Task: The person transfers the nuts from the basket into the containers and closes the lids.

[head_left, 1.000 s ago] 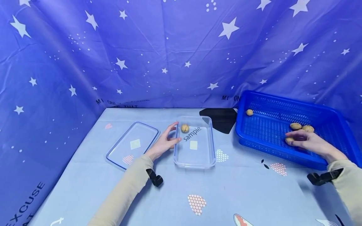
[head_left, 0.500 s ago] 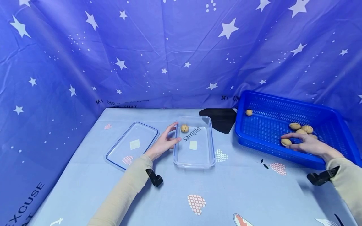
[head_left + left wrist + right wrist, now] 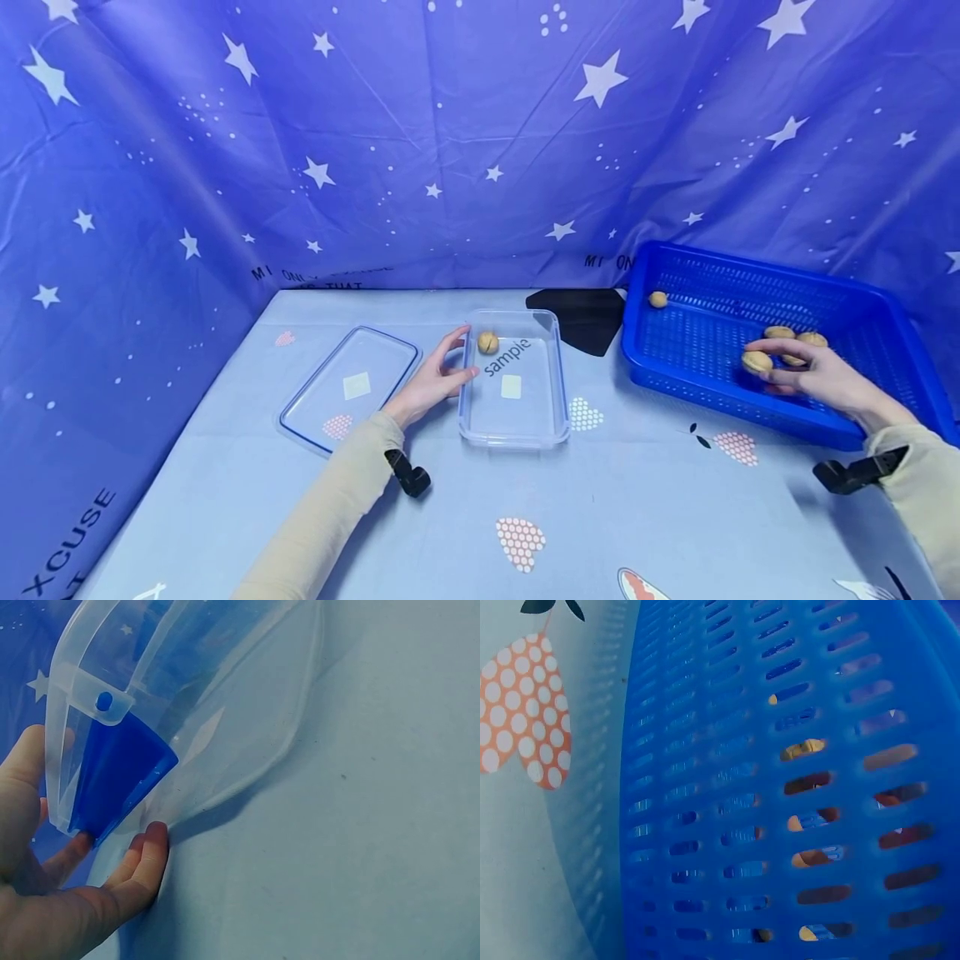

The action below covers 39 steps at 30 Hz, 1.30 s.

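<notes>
My left hand [image 3: 433,379] holds the left wall of a clear plastic food container [image 3: 514,437], thumb at the rim and fingers along the outside. In the left wrist view, the fingers curl around the edge of that container [image 3: 255,712]. One walnut [image 3: 488,342] sits in its far left corner. My right hand [image 3: 821,379] pinches another walnut [image 3: 757,362] between thumb and fingers, over the near side of a blue plastic basket [image 3: 697,385]. In the right wrist view the slotted wall of the basket [image 3: 705,787] hides most of the right hand.
More walnuts [image 3: 780,332] lie in the basket beyond the right hand, and a single one [image 3: 657,299] near its far left corner. A clear lid with a blue edge [image 3: 348,387] rests left of the container. A starry blue curtain [image 3: 465,125] hangs behind the table.
The right hand has taken hold of a walnut in the basket and raised it slightly. The left hand and container stay where they were.
</notes>
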Each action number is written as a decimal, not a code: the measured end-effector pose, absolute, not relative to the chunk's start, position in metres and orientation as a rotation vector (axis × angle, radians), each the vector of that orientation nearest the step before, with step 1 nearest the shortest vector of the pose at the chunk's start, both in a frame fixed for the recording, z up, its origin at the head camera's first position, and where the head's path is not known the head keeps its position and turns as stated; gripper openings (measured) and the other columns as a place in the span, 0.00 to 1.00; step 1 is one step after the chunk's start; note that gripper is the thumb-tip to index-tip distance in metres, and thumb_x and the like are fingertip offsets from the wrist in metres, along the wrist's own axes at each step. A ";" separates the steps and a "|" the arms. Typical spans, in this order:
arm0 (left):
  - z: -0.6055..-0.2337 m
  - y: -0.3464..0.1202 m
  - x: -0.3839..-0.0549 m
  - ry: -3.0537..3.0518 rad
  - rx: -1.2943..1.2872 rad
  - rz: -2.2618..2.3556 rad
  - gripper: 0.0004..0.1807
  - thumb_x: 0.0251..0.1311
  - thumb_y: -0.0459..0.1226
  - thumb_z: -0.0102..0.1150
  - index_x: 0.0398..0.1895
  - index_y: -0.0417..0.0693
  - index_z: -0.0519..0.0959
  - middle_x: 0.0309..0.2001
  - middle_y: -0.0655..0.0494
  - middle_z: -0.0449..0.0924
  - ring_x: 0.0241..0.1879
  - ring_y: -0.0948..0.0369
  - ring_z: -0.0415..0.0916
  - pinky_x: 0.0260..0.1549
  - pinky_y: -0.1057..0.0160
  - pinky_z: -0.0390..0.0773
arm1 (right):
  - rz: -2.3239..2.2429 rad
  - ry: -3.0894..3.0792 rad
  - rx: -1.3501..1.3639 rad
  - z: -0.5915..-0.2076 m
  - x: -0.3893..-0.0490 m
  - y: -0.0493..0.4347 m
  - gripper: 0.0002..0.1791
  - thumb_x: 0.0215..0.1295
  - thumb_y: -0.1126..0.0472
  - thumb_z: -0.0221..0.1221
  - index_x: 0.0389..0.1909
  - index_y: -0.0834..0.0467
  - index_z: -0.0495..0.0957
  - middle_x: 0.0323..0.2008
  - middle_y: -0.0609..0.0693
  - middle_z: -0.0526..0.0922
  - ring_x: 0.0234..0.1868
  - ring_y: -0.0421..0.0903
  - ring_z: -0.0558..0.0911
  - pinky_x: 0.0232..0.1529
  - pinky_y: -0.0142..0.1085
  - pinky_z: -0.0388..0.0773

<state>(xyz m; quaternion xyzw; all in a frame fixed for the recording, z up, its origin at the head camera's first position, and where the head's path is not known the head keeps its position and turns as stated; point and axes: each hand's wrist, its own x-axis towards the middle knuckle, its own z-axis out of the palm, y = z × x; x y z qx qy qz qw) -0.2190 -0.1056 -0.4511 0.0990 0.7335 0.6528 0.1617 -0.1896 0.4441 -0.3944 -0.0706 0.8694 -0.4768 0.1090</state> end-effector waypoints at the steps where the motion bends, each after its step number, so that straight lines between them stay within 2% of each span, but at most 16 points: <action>1: -0.451 -0.106 -0.219 2.093 0.284 1.865 0.41 0.63 0.35 0.60 0.76 0.65 0.53 0.73 0.46 0.47 0.57 0.43 0.70 0.47 0.51 0.80 | -1.380 2.578 -0.214 -0.394 -0.190 0.443 0.22 0.66 0.71 0.57 0.58 0.48 0.76 0.48 0.38 0.72 0.36 0.40 0.83 0.32 0.36 0.84; 4: -0.452 -0.106 -0.218 2.100 0.277 1.865 0.41 0.63 0.35 0.60 0.76 0.67 0.53 0.73 0.47 0.48 0.57 0.44 0.70 0.47 0.50 0.80 | -1.270 2.653 -0.251 -0.394 -0.189 0.441 0.21 0.68 0.70 0.56 0.60 0.56 0.72 0.57 0.55 0.66 0.38 0.35 0.81 0.34 0.36 0.83; 7: -0.453 -0.106 -0.217 2.101 0.276 1.865 0.41 0.63 0.35 0.60 0.75 0.67 0.53 0.73 0.46 0.48 0.57 0.44 0.70 0.47 0.50 0.80 | -1.156 2.698 -0.270 -0.392 -0.189 0.438 0.20 0.69 0.68 0.56 0.61 0.62 0.70 0.64 0.71 0.55 0.45 0.39 0.78 0.35 0.32 0.82; 10: -0.454 -0.106 -0.215 2.097 0.270 1.866 0.41 0.63 0.35 0.60 0.75 0.68 0.53 0.73 0.46 0.48 0.57 0.44 0.70 0.47 0.50 0.80 | -1.067 2.761 -0.309 -0.391 -0.188 0.437 0.21 0.68 0.67 0.57 0.60 0.65 0.70 0.64 0.76 0.55 0.47 0.37 0.76 0.35 0.26 0.78; 12: -0.455 -0.105 -0.214 2.096 0.278 1.868 0.41 0.63 0.35 0.60 0.76 0.67 0.53 0.73 0.45 0.48 0.57 0.43 0.69 0.47 0.50 0.80 | -1.069 2.795 -0.342 -0.390 -0.186 0.436 0.20 0.67 0.67 0.58 0.59 0.65 0.71 0.63 0.72 0.58 0.46 0.34 0.76 0.35 0.25 0.77; 13: -0.454 -0.105 -0.213 2.097 0.279 1.866 0.41 0.64 0.35 0.60 0.76 0.66 0.53 0.73 0.45 0.48 0.57 0.43 0.69 0.47 0.50 0.80 | -1.078 2.816 -0.359 -0.390 -0.185 0.436 0.20 0.66 0.68 0.59 0.58 0.66 0.72 0.61 0.68 0.61 0.43 0.29 0.75 0.34 0.26 0.77; 16: -0.454 -0.105 -0.213 2.096 0.283 1.863 0.41 0.64 0.35 0.59 0.76 0.65 0.52 0.73 0.44 0.47 0.57 0.43 0.69 0.47 0.50 0.80 | -1.134 2.825 -0.390 -0.387 -0.183 0.433 0.20 0.66 0.68 0.59 0.58 0.63 0.73 0.55 0.50 0.70 0.41 0.26 0.75 0.34 0.28 0.79; 18: -0.453 -0.105 -0.213 2.094 0.285 1.862 0.41 0.64 0.35 0.59 0.76 0.65 0.52 0.73 0.44 0.47 0.57 0.42 0.69 0.48 0.50 0.79 | -1.177 2.809 -0.372 -0.384 -0.181 0.430 0.19 0.67 0.68 0.58 0.59 0.61 0.73 0.49 0.37 0.73 0.41 0.28 0.78 0.34 0.30 0.81; 20: -0.453 -0.105 -0.213 2.094 0.291 1.863 0.41 0.64 0.35 0.59 0.76 0.63 0.52 0.73 0.44 0.47 0.57 0.42 0.68 0.48 0.49 0.79 | -1.205 2.788 -0.364 -0.380 -0.180 0.426 0.20 0.68 0.67 0.57 0.60 0.60 0.72 0.46 0.32 0.75 0.41 0.31 0.79 0.35 0.31 0.81; 24: -0.452 -0.105 -0.214 2.095 0.293 1.858 0.41 0.64 0.35 0.59 0.76 0.63 0.51 0.73 0.43 0.47 0.57 0.42 0.68 0.48 0.49 0.79 | -1.212 2.782 -0.362 -0.371 -0.178 0.417 0.21 0.70 0.65 0.56 0.62 0.59 0.70 0.46 0.32 0.76 0.42 0.31 0.79 0.36 0.30 0.81; 28: -0.449 -0.104 -0.214 2.098 0.270 1.852 0.42 0.63 0.34 0.60 0.76 0.65 0.52 0.73 0.45 0.47 0.57 0.43 0.69 0.48 0.50 0.80 | -1.204 2.798 -0.381 -0.364 -0.177 0.406 0.22 0.70 0.63 0.56 0.63 0.59 0.70 0.49 0.31 0.74 0.43 0.27 0.77 0.37 0.26 0.79; 33: -0.447 -0.102 -0.215 2.109 0.252 1.853 0.42 0.63 0.33 0.58 0.76 0.64 0.51 0.73 0.46 0.47 0.56 0.45 0.70 0.47 0.51 0.80 | -1.161 2.832 -0.369 -0.356 -0.175 0.389 0.23 0.70 0.58 0.58 0.64 0.58 0.70 0.51 0.32 0.72 0.43 0.29 0.77 0.36 0.26 0.78; 39: -0.445 -0.101 -0.216 2.084 0.234 1.867 0.42 0.63 0.32 0.58 0.76 0.64 0.52 0.74 0.47 0.46 0.57 0.44 0.68 0.48 0.49 0.79 | -1.221 2.832 -0.426 -0.348 -0.174 0.368 0.23 0.68 0.62 0.59 0.63 0.59 0.71 0.53 0.35 0.73 0.45 0.29 0.77 0.37 0.27 0.80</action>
